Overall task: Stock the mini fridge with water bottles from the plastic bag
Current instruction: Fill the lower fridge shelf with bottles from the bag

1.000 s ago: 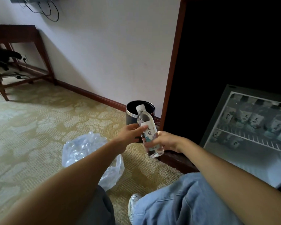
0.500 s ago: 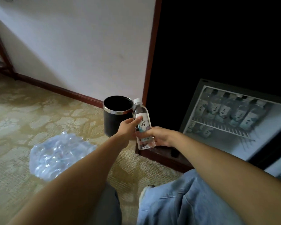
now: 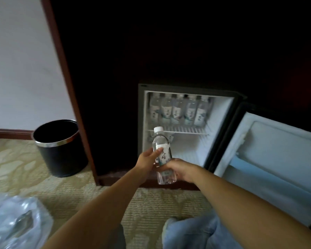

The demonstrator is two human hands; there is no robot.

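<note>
A clear water bottle [image 3: 161, 147] with a white cap and a white label stands upright in front of the open mini fridge [image 3: 221, 112]. My left hand [image 3: 147, 160] grips its left side at the label. My right hand [image 3: 180, 170] is wrapped around its lower part. Several bottles [image 3: 180, 111] stand in a row on the fridge's upper wire shelf, and a few more show behind the held bottle on the lower level. The crumpled plastic bag [image 3: 14, 225] lies on the carpet at the lower left.
The fridge door [image 3: 276, 159] swings open to the right. A black waste bin [image 3: 61, 150] with a chrome rim stands left of the dark wooden cabinet [image 3: 106, 69]. My jeans-clad knee [image 3: 192, 234] and a shoe are at the bottom on patterned carpet.
My view has swung right, so the fridge now sits centre and the bag has slid to the lower left. Both hands have carried the bottle from near the bin to the fridge opening.
</note>
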